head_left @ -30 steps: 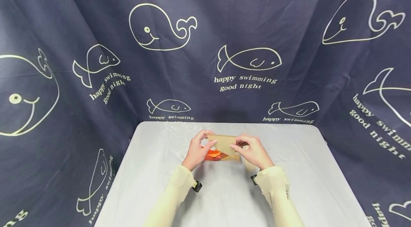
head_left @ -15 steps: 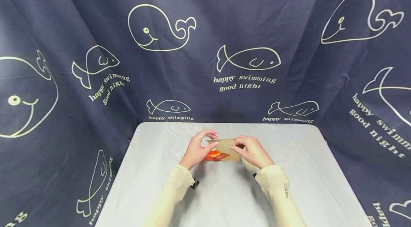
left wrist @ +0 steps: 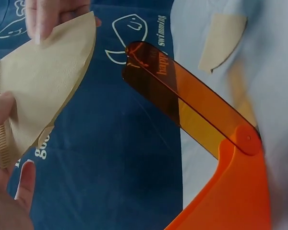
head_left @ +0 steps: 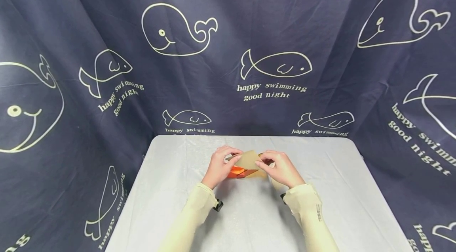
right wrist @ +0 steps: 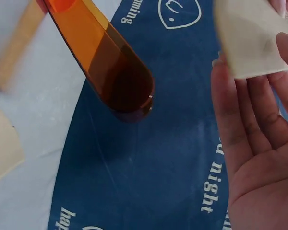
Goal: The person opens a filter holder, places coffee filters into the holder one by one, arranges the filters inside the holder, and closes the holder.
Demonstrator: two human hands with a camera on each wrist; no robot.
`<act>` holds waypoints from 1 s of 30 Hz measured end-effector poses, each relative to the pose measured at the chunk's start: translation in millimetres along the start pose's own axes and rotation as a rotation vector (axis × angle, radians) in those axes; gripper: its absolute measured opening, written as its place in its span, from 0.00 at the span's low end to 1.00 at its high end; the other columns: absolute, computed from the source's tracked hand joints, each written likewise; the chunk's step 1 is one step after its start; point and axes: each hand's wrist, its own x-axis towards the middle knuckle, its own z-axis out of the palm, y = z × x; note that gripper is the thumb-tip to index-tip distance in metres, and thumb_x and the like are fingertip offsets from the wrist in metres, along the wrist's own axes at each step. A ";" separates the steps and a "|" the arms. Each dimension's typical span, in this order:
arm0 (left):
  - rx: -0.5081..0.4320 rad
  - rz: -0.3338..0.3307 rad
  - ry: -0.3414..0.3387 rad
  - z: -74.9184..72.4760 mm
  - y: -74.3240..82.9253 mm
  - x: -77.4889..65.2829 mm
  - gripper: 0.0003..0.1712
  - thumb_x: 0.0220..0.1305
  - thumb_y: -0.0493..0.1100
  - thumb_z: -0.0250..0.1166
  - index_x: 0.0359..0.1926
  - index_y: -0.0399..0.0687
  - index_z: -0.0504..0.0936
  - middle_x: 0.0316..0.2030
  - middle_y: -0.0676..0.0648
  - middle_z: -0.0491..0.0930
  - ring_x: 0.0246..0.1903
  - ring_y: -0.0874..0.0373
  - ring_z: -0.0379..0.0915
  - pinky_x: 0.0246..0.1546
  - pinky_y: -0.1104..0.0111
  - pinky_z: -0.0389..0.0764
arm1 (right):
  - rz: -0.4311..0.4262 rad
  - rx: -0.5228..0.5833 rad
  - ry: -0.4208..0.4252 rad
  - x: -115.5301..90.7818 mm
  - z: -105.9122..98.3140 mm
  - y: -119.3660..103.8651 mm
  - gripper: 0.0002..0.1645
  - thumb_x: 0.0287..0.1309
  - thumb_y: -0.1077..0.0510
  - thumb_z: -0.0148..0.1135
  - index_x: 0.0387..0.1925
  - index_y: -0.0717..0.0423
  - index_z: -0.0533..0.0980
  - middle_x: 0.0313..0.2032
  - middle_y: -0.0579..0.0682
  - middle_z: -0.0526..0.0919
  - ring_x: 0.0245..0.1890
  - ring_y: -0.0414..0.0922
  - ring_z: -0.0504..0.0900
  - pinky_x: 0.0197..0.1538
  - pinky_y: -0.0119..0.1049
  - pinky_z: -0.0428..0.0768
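A cream paper coffee filter (head_left: 249, 159) with crimped edges is held up between both hands above the table. My left hand (head_left: 218, 167) pinches one side of it, thumb flat on the face in the left wrist view. My right hand (head_left: 281, 168) pinches the other side; in the right wrist view its fingers lie behind the filter (right wrist: 252, 38) with the thumb in front. Under the hands stands an orange plastic holder (left wrist: 235, 191) with a see-through amber cover (left wrist: 197, 91) swung outward. The hands partly hide this holder in the head view.
Another filter (left wrist: 224, 38) lies on the pale tabletop (head_left: 171, 188) beyond the holder. Near it is a blurred tan strip (right wrist: 17, 45) whose kind cannot be told. Dark blue curtains (head_left: 228, 14) with whale and fish drawings surround the table.
My left fingers loosened from the filter half a second ago and now pinch it again. The filter has turned, its left side lower and its top edge slanted. My right hand stays nearly in place.
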 end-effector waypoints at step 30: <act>0.116 0.069 -0.032 0.8 -4.3 1.0 0.05 0.64 0.43 0.74 0.41 0.55 0.91 0.35 0.57 0.88 0.41 0.62 0.81 0.55 0.62 0.76 | -0.066 -0.232 -0.056 -1.4 5.1 6.3 0.09 0.57 0.58 0.77 0.28 0.46 0.82 0.25 0.34 0.75 0.24 0.31 0.70 0.30 0.28 0.72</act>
